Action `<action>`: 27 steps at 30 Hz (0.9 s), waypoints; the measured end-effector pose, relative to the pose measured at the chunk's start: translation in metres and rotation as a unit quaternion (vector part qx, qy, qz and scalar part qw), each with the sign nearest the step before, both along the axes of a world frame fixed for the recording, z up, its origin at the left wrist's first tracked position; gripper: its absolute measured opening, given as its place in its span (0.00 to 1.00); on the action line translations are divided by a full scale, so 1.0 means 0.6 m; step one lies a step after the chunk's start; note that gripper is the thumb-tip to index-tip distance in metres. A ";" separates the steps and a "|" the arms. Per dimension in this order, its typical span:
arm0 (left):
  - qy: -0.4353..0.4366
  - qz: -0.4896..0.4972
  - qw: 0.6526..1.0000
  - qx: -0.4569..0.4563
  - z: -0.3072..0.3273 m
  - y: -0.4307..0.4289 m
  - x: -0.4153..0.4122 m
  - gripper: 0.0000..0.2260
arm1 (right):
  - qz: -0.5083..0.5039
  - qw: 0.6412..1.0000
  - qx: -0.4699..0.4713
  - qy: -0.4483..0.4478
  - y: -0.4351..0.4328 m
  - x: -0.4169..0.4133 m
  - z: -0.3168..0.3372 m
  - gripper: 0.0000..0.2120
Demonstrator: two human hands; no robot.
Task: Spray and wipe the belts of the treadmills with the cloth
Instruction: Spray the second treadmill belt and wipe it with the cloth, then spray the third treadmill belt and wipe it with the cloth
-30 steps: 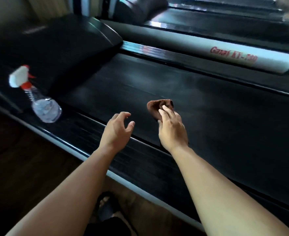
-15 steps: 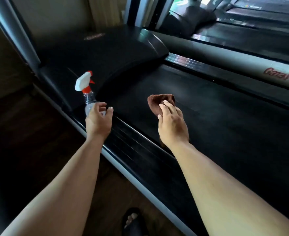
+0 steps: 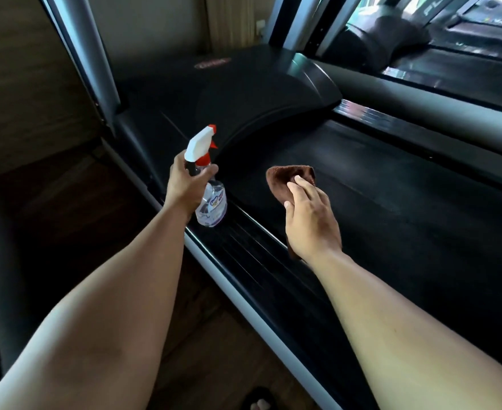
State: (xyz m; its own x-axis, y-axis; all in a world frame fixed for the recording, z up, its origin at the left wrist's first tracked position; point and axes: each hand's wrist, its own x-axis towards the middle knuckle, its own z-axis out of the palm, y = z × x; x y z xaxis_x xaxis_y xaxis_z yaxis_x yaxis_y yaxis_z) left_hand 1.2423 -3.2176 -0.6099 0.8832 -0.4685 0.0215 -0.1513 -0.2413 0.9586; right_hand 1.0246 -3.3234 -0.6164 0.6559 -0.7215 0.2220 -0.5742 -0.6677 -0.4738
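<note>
Left hand (image 3: pixel 184 187): moved up since half a second ago, from low on the spray bottle (image 3: pixel 212 202) to its neck; view swung upward too, taking in more of the motor cover (image 3: pixel 229 93).
Near treadmill (image 3: pixel 161 119): black, filling most of the view, curved motor cover at the far end with a red oval logo.
Belt (image 3: pixel 391 187): black and matte, running from the motor cover toward the lower right, carrying the cloth and the right hand.
Second treadmill (image 3: pixel 450 72): just beyond the near one, upper right, parallel to it.
Post (image 3: pixel 87 54): grey metal, slanting up from the front corner of the near treadmill.
Floor (image 3: pixel 214 335): brown wood, below the side rail.
Side rail (image 3: pixel 258 253): ribbed black strip with a silver outer edge, along the near side of the belt, passing between the two hands.
Right hand (image 3: pixel 311 223): palm down, fingers straight and laid flat over the cloth, pressing it onto the belt, not curled round it.
Left hand grip: fingers and thumb wrapped round the bottle's neck, just under the trigger head (image 3: pixel 199 143).
Cloth (image 3: pixel 285 176): brown, folded, on the belt close to the side rail, far end showing past the fingertips, a scrap showing under the wrist.
Spray bottle: clear, labelled, white trigger head with red nozzle and collar, roughly upright over the side rail near the motor cover; base on the rail or just off it, cannot tell.
Sandal (image 3: pixel 258 402): dark, toes showing, at the bottom edge.
</note>
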 end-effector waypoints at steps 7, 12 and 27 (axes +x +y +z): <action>0.090 -0.105 0.990 -0.024 0.004 -0.021 0.057 0.30 | -0.003 1.000 -0.002 0.004 -0.015 0.007 -0.004 0.21; 0.080 -0.146 0.985 -0.054 0.007 -0.042 0.069 0.18 | -0.005 1.000 -0.002 0.012 -0.025 0.003 -0.017 0.21; -0.014 -0.203 0.975 -0.087 0.045 -0.071 -0.027 0.10 | -0.030 0.999 -0.020 -0.015 -0.029 -0.050 0.031 0.21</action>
State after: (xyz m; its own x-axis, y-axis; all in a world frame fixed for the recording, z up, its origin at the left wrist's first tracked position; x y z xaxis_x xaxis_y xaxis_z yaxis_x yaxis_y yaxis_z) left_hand 1.2264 -3.2600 -0.5832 0.6241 -0.7662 0.1533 -0.2262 0.0106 0.9740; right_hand 0.9944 -3.3408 -0.5978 0.6051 -0.7490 0.2699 -0.5992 -0.6516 -0.4652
